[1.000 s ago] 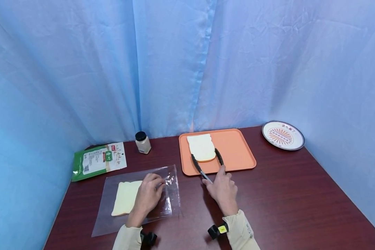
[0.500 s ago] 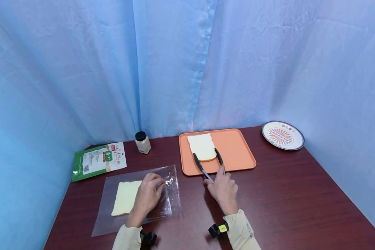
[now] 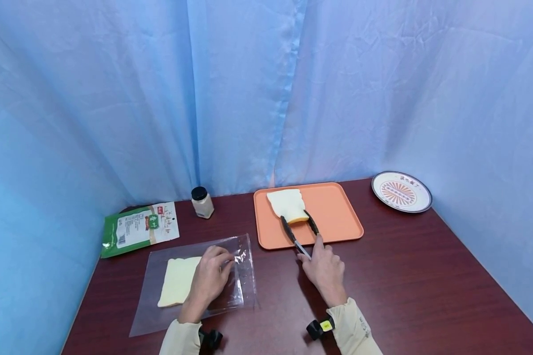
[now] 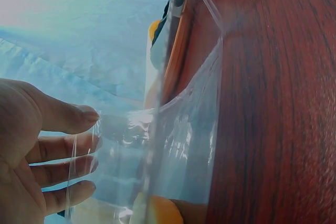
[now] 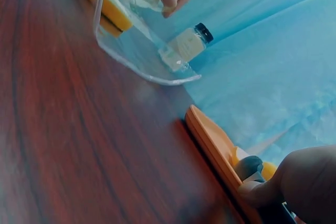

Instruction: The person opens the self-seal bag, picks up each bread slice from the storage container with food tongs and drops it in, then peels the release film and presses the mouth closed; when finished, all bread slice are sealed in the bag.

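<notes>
My left hand (image 3: 210,276) pinches the upper layer of a clear plastic bag (image 3: 148,296) and holds its mouth raised. Inside the bag lies a white bread slice (image 3: 175,281), partly covered by the hand. On the right, my right hand (image 3: 324,268) grips a pair of tongs (image 3: 288,230) with black tips. Those tips squeeze the near end of another bread slice (image 3: 286,201), which looks bunched and bent there. Its far end lies over the orange tray (image 3: 333,212). In the left wrist view, the film (image 4: 184,145) stands away from the table at the bag's mouth.
A green-and-white packet (image 3: 137,229) lies at the back left, with a black-capped jar (image 3: 203,203) beside it. At the far right corner sits a patterned white plate (image 3: 399,192). Blue curtains (image 3: 240,98) close off the table's back and sides.
The tongs' tips have come closer together, and the slice's near end has narrowed and bent between them. My right hand has shifted slightly right; the left hand holds still.
</notes>
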Demonstrator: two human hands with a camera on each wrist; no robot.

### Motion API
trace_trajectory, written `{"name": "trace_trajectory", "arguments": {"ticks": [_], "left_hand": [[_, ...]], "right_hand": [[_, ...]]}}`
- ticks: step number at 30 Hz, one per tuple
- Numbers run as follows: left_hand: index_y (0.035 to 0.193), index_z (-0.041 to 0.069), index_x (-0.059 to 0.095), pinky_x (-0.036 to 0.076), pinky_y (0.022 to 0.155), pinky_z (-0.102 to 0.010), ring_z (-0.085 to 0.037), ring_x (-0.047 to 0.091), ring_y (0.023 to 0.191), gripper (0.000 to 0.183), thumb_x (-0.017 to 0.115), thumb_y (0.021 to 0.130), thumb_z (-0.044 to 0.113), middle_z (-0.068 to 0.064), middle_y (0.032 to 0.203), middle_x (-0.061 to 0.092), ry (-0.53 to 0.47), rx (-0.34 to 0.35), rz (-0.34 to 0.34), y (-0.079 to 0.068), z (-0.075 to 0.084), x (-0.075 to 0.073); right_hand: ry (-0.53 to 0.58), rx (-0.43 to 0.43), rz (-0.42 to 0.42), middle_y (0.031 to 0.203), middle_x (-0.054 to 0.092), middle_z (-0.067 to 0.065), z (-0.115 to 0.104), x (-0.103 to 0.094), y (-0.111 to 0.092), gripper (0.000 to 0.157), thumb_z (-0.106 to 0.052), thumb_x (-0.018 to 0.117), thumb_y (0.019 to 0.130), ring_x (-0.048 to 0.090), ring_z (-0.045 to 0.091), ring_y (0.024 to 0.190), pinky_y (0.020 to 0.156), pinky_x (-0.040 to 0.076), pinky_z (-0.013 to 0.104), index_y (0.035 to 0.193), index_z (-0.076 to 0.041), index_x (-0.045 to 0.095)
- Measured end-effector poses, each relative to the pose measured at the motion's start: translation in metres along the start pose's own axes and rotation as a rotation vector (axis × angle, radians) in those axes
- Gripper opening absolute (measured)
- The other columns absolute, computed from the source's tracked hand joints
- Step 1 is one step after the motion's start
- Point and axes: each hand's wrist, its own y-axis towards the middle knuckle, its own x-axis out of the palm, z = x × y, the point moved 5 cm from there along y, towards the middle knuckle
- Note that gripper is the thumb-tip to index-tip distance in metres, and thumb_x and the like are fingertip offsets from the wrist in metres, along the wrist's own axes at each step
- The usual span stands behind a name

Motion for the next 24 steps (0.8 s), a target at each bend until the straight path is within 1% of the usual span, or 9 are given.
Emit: {"name": "trace_trajectory", "arguments": {"ticks": [6,13,17,20,24], "left_hand": [[0.087,0.008,0.079,0.057,0.073,-0.034,-0.017,0.062,0.086,0.012,0.082,0.078,0.002,-0.003,0.089,0.068,-0.003,-0.007,-0.005,-0.001,-0.001,0.001],[0.086,0.008,0.079,0.058,0.074,-0.035,-0.017,0.063,0.086,0.012,0.083,0.077,0.003,-0.003,0.088,0.069,0.001,0.005,0.007,-0.001,0.000,0.001],[0.086,0.008,0.079,0.058,0.075,-0.035,-0.017,0.063,0.086,0.011,0.083,0.077,0.003,-0.003,0.089,0.069,-0.002,-0.004,-0.002,0.000,0.000,0.001],[0.086,0.008,0.079,0.058,0.075,-0.034,-0.017,0.064,0.086,0.011,0.083,0.077,0.003,-0.003,0.089,0.069,-0.003,-0.005,-0.005,-0.001,0.000,0.001],[0.086,0.008,0.079,0.058,0.075,-0.035,-0.018,0.064,0.087,0.011,0.083,0.077,0.002,-0.004,0.089,0.069,-0.005,0.005,-0.002,-0.001,0.000,0.003]], "right_hand": [[-0.008,-0.033,0.023,0.093,0.067,0.027,0.008,-0.001,0.001,0.077,-0.046,0.076,0.084,0.066,0.049,0.066,0.052,0.050,0.053,0.140,-0.003,0.046],[0.005,-0.064,0.028,0.092,0.068,0.024,0.018,-0.003,0.003,0.074,-0.047,0.077,0.083,0.066,0.047,0.065,0.051,0.049,0.052,0.138,-0.006,0.048],[0.011,-0.073,0.035,0.089,0.068,0.022,0.025,-0.005,0.002,0.071,-0.047,0.077,0.083,0.066,0.046,0.065,0.050,0.049,0.051,0.137,-0.009,0.050],[0.020,-0.096,0.058,0.087,0.067,0.021,0.028,-0.008,0.002,0.070,-0.046,0.078,0.082,0.066,0.046,0.064,0.049,0.049,0.051,0.136,-0.010,0.051],[0.035,-0.152,0.101,0.083,0.066,0.021,0.031,-0.016,0.002,0.070,-0.044,0.080,0.081,0.065,0.046,0.062,0.048,0.048,0.051,0.136,-0.009,0.054]]}}
